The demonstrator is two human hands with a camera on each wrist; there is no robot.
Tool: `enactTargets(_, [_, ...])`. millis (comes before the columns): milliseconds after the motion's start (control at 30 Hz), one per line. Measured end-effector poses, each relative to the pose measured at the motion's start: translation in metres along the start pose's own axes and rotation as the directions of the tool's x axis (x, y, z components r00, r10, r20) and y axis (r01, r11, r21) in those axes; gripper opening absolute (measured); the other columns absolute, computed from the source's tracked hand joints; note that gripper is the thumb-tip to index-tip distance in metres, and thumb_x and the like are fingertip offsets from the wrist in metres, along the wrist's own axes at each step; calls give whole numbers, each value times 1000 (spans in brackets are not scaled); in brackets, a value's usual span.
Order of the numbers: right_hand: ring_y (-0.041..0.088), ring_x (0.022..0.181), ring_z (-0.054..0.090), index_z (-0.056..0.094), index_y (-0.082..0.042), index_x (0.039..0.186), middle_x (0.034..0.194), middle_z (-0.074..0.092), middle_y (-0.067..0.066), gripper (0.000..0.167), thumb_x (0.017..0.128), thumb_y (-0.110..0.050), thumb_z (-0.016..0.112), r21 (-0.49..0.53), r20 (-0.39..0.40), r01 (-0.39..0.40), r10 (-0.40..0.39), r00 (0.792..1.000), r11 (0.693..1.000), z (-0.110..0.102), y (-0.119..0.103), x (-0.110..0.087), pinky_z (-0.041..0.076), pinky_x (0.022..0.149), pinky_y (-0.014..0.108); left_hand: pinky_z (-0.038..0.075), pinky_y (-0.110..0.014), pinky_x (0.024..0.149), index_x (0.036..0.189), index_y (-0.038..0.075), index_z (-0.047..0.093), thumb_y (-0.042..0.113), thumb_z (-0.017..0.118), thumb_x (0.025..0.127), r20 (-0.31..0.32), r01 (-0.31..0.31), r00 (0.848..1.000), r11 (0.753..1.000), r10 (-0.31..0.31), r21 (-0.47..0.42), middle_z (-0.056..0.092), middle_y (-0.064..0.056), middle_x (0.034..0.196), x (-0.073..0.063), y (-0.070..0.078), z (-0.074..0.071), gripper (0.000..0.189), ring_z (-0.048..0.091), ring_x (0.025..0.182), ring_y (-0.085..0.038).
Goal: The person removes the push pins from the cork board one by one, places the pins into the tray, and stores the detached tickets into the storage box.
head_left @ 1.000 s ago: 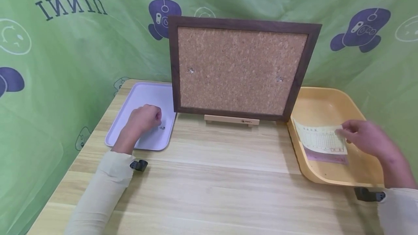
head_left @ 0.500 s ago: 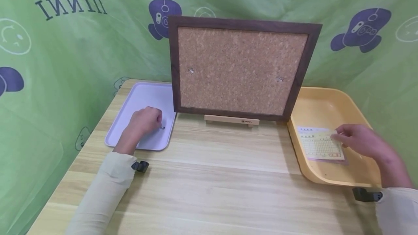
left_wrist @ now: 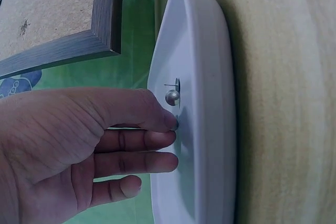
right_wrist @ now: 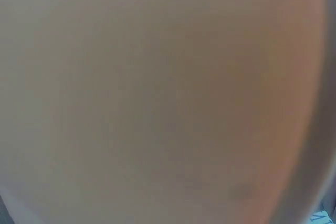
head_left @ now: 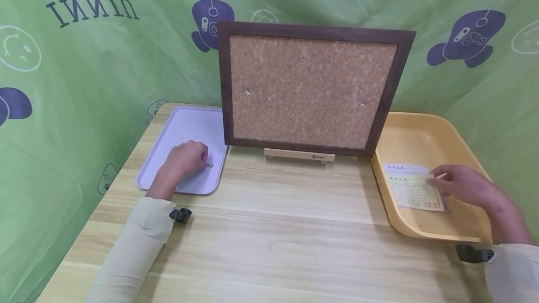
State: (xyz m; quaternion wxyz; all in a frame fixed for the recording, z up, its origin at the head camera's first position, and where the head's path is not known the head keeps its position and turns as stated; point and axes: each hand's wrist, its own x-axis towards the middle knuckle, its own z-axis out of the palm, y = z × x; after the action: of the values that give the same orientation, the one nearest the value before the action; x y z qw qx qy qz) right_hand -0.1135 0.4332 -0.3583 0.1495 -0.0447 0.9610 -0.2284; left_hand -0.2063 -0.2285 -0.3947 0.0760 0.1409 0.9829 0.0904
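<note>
My left hand (head_left: 186, 159) is low over a lavender tray (head_left: 185, 125) on the left. In the left wrist view its thumb tip meets the index finger near the tray's surface; whether something small is between them is unclear. Beside the fingertips lie silver thumbtacks (left_wrist: 172, 96), one with its point showing. On the right, my right hand (head_left: 465, 185) pinches the upper right corner of a pale yellow printed slip (head_left: 414, 193) inside a yellow bin (head_left: 417, 134). A whitish slip (head_left: 406, 169) shows beneath it. The right wrist view is just a blur.
A dark-framed cork board (head_left: 311, 88) leans back on a small wooden stand (head_left: 299, 155) between tray and bin. Silvery spots mark its left and right sides. Wooden tabletop (head_left: 286, 237) stretches in front, and a green printed curtain (head_left: 105, 60) hangs behind.
The yellow slip, lifted and curled before, has come down flatter over the other slips, with my right hand lower and slightly left. My left hand has lowered a little over the tray.
</note>
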Motion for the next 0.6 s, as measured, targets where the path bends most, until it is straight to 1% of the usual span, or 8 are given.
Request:
enactTargets(167, [23, 80, 62, 62, 12, 117, 89, 67, 8, 32, 105, -17, 57, 2, 23, 0, 0, 1000, 1000, 0, -1, -3, 46, 68, 34, 40, -39, 59, 68, 12, 57, -1, 60, 78, 14, 14, 1000, 1000, -14, -18, 54, -5, 68, -1, 1, -1, 17, 51, 66, -24])
enactTargets(400, [24, 81, 62, 61, 12, 118, 81, 64, 4, 32, 106, -18, 56, -3, 40, 4, -4, 999, 1000, 1, -3, -5, 45, 66, 32, 41, -40, 61, 71, 12, 59, -1, 63, 79, 12, 7, 1000, 999, -7, -31, 55, -4, 70, -1, -1, 1, 17, 52, 69, -24])
enactTargets(500, [25, 81, 63, 61, 11, 118, 80, 65, 3, 33, 107, -18, 55, -9, 40, 9, -9, 999, 1000, 0, -4, -6, 45, 68, 34, 42, -41, 62, 73, 12, 61, -1, 64, 81, 13, 6, 1000, 999, -6, -41, 57, -5, 72, -2, -1, 0, 15, 53, 71, -26])
enactTargets(600, [26, 82, 65, 61, 11, 118, 84, 68, 6, 32, 106, -18, 57, -12, 34, 20, -19, 999, 1000, -2, -4, -7, 46, 68, 36, 43, -42, 63, 76, 12, 63, 0, 66, 81, 11, 9, 1000, 999, -9, -45, 58, -6, 75, -2, -1, -1, 13, 55, 72, -27])
